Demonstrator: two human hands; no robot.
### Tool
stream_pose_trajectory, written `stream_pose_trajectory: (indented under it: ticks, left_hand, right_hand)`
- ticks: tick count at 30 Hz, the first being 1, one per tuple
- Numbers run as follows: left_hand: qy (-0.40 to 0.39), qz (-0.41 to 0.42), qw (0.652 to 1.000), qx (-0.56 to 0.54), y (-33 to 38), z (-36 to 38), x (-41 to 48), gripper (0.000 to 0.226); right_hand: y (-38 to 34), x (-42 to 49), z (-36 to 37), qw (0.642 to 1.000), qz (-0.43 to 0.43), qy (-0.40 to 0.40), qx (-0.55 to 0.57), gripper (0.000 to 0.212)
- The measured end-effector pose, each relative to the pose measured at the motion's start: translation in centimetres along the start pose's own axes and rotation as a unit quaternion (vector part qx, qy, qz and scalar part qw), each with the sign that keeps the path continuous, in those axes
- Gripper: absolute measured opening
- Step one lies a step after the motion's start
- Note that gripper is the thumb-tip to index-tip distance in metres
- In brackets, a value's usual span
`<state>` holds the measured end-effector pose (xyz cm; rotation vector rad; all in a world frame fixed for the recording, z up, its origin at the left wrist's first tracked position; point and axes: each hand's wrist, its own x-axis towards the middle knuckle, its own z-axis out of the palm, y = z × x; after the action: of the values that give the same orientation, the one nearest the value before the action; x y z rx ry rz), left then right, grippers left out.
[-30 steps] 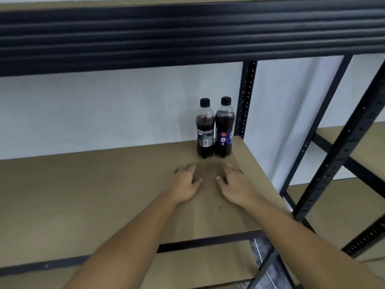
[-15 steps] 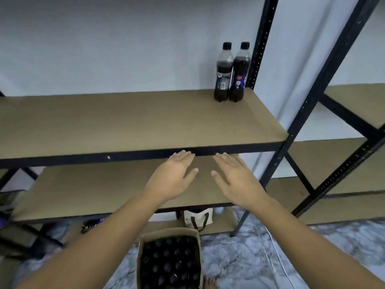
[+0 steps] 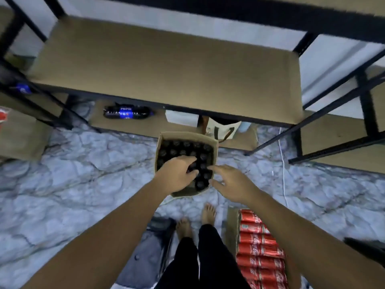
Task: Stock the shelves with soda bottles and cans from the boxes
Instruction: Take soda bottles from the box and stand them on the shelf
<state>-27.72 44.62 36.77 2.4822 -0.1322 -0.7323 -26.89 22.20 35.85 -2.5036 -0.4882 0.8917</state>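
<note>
bottles [image 3: 181, 149]: packed upright in the box [image 3: 187, 135] on the floor
left grip [image 3: 177, 174]: curled over the caps, can't tell if it's holding one
right grip [image 3: 231, 182]: spread open, empty
handling: probably full, so heavy-ish and slick, I'd grab the neck

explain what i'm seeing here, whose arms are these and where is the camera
No machine here: a person works with bare hands, and the single picture comes from a camera worn on their head, looking down along both arms. On the grey marble-patterned floor stands an open brown cardboard box full of dark black-capped soda bottles. The left hand reaches onto the caps; whether it grips one yet is unclear. The right hand hovers open at the box's right edge, holding nothing. A pack of red soda cans lies lower right; a brown shelf board is above.
</note>
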Motion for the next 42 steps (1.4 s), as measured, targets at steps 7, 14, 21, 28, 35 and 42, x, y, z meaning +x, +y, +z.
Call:
stream_pose_trajectory:
  ticks: [7, 14, 21, 28, 35, 42]
  left_hand:
    - [-0.059, -0.130, 0.981, -0.130, -11.1, 17.3, 9.0, 0.042]
    - [-0.063, -0.170, 0.959, -0.216, -17.1, 31.1, 18.9, 0.052]
    - [-0.054, -0.206, 0.939, -0.270, -19.1, 37.0, 22.8, 0.049]
    - [-0.041, -0.230, 0.929, -0.287, -19.9, 36.4, 22.2, 0.037]
    - [0.013, -0.215, 0.911, -0.351, -16.9, 32.7, 18.6, 0.028]
    - [0.093, -0.131, 0.939, -0.303, -10.5, 23.9, 10.4, 0.025]
  right_hand:
    - [10.9, 13.1, 14.2, 0.991, 0.052, -0.092, -0.088, 0.042]
    - [17.7, 25.6, 21.9, 0.915, 0.050, -0.162, -0.366, 0.037]
    - [20.4, 28.5, 26.0, 0.890, 0.069, -0.148, -0.425, 0.026]
    - [22.2, 27.4, 25.8, 0.934, 0.041, -0.080, -0.346, 0.028]
    - [20.9, 22.8, 22.9, 0.978, -0.042, 0.035, -0.200, 0.029]
    - [15.2, 13.0, 16.4, 0.980, -0.048, 0.139, -0.131, 0.039]
